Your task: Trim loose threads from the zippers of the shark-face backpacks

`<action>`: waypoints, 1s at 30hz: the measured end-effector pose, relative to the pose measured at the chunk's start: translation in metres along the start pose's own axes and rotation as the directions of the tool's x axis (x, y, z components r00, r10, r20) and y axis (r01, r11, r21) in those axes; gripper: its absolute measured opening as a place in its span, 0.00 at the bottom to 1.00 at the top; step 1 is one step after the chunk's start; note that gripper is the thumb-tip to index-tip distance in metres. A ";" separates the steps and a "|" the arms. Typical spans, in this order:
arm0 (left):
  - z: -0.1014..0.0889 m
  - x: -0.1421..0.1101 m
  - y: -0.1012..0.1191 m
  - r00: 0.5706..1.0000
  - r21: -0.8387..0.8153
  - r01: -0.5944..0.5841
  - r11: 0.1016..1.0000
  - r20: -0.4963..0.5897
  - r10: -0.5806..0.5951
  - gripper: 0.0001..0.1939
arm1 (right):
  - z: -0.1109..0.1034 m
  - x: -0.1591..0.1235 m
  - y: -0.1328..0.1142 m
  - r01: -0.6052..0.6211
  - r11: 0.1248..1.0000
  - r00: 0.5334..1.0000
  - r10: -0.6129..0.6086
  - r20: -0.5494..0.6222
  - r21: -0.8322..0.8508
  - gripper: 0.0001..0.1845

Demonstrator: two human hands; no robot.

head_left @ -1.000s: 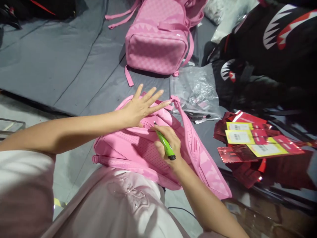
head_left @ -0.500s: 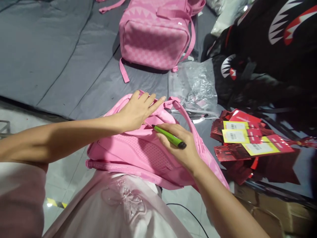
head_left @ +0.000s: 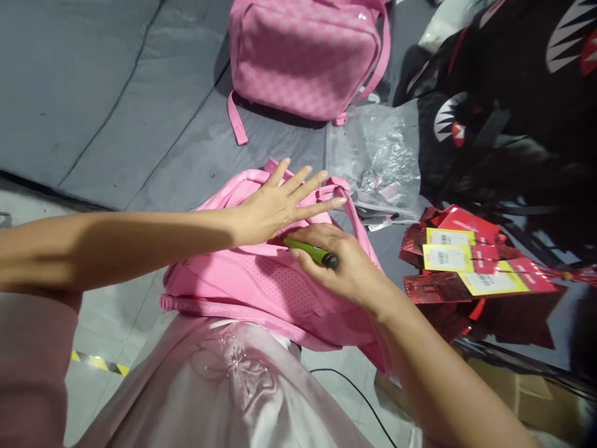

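Observation:
A pink backpack [head_left: 261, 280] lies on my lap with its mesh back panel up. My left hand [head_left: 280, 202] rests flat on its upper part, fingers spread and stretched out, holding nothing. My right hand [head_left: 336, 261] is closed around a green marker with a dark cap [head_left: 311, 251], whose tip points left under my left palm, against the backpack's top. A pink shoulder strap [head_left: 359, 224] runs past my right hand.
A second pink checkered backpack [head_left: 303, 56] stands farther off on grey mats [head_left: 93, 93]. A crumpled clear plastic bag [head_left: 377, 162] lies to its right. Black shark-mouth backpacks [head_left: 513, 112] fill the upper right. Red tags with yellow labels [head_left: 471, 261] are piled at the right. A black cable [head_left: 345, 389] crosses the floor.
My left hand's fingers have spread and flattened again over the backpack top. My right hand shifted the marker slightly left, under the left palm. The view moved a little.

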State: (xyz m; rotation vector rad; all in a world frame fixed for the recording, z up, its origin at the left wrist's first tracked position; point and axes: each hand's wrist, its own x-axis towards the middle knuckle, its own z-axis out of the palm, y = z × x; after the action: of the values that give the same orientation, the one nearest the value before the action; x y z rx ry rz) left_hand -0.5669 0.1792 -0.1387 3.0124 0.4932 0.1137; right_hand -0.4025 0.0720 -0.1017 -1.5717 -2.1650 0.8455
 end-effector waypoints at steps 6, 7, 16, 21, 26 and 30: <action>-0.001 0.003 0.001 0.997 -0.014 0.072 0.997 0.042 -0.072 0.41 | 0.001 0.002 0.003 0.011 1.000 1.000 -0.011 -0.018 -0.001 0.10; -0.003 0.002 0.002 0.996 -0.010 0.081 0.997 0.042 -0.080 0.41 | 0.001 0.001 0.002 0.013 1.000 1.000 -0.013 -0.018 0.006 0.10; -0.006 0.002 -0.002 0.978 -0.120 0.204 0.972 0.068 -0.197 0.46 | -0.003 -0.001 -0.008 -0.070 0.997 0.997 0.071 -0.010 0.040 0.10; 0.003 0.004 -0.009 0.986 -0.226 0.169 0.959 0.031 -0.166 0.47 | 0.005 0.001 -0.008 -0.086 0.996 0.995 0.084 -0.046 -0.035 0.09; 0.003 0.004 -0.010 0.983 -0.262 0.183 0.948 0.052 -0.175 0.45 | 0.011 0.000 -0.010 -0.067 0.991 0.995 0.058 -0.087 -0.114 0.09; 0.004 0.004 -0.009 0.985 -0.260 0.171 0.950 0.044 -0.166 0.45 | 0.015 0.001 -0.014 -0.066 0.986 0.992 0.049 -0.117 -0.152 0.08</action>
State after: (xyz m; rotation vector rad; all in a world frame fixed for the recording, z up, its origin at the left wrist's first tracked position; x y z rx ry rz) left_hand -0.5656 0.1889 -0.1432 2.6976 0.6729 0.1238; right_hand -0.4221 0.0660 -0.1049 -1.7205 -2.1594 0.6006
